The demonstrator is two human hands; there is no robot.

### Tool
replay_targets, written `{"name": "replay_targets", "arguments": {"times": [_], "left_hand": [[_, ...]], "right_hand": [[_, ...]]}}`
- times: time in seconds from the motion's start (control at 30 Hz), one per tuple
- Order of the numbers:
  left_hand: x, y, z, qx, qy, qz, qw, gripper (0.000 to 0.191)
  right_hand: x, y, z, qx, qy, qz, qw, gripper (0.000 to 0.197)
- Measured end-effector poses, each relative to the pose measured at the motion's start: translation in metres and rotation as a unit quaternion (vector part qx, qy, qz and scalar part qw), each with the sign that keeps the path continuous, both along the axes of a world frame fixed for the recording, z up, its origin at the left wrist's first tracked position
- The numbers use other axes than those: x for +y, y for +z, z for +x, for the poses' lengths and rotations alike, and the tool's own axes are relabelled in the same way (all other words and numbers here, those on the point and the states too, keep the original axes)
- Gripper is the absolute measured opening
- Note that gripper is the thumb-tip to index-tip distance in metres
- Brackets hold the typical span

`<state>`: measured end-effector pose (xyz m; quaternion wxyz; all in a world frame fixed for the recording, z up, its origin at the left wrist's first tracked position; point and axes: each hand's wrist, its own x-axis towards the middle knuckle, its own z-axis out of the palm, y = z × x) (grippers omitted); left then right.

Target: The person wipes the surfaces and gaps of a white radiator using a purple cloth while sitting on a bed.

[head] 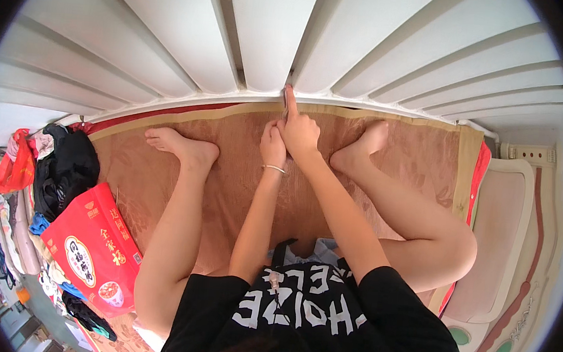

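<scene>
My right hand point(301, 132) reaches forward with its index finger stretched out and the other fingers curled. That fingertip is at the foot of a white slatted panel point(275, 36), by a gap between two slats. Close against it on the left is my left hand point(273, 148), its fingers bent and a pale bangle point(274, 168) on the wrist. A thin dark edge point(285, 108) shows along the right index finger; what it belongs to is mostly hidden by my hands. Both hands are over a brown patterned mat point(241, 187), between my bare feet.
To the left is a red carrier bag point(92, 250) bearing writing, with black clothing point(66, 169) and a smaller red bag point(17, 167) beyond it. A cream padded headboard point(492, 242) stands to the right. My bent legs flank my arms.
</scene>
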<state>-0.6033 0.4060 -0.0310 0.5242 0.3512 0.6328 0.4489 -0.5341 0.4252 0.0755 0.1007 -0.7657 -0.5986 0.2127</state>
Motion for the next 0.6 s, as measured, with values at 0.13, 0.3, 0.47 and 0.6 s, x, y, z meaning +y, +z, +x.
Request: {"name": "replay_targets", "arguments": {"times": [0.13, 0.3, 0.47, 0.6], "left_hand": [[0.025, 0.017, 0.006, -0.025, 0.003, 0.062, 0.998, 0.035], [0.043, 0.014, -0.013, 0.061, -0.038, 0.054, 0.996, 0.037], [-0.028, 0.053, 0.017, 0.020, -0.062, 0.052, 0.997, 0.032], [-0.036, 0.089, 0.016, -0.049, 0.017, 0.112, 0.992, 0.031]], "right_hand": [[0.027, -0.020, 0.009, -0.039, -0.007, 0.060, 0.997, 0.073], [0.021, -0.010, -0.002, -0.021, -0.003, 0.084, 0.996, 0.064], [-0.035, 0.003, 0.039, -0.038, 0.072, 0.016, 0.997, 0.064], [-0.044, 0.031, 0.032, 0.048, 0.064, 0.110, 0.991, 0.066]]}}
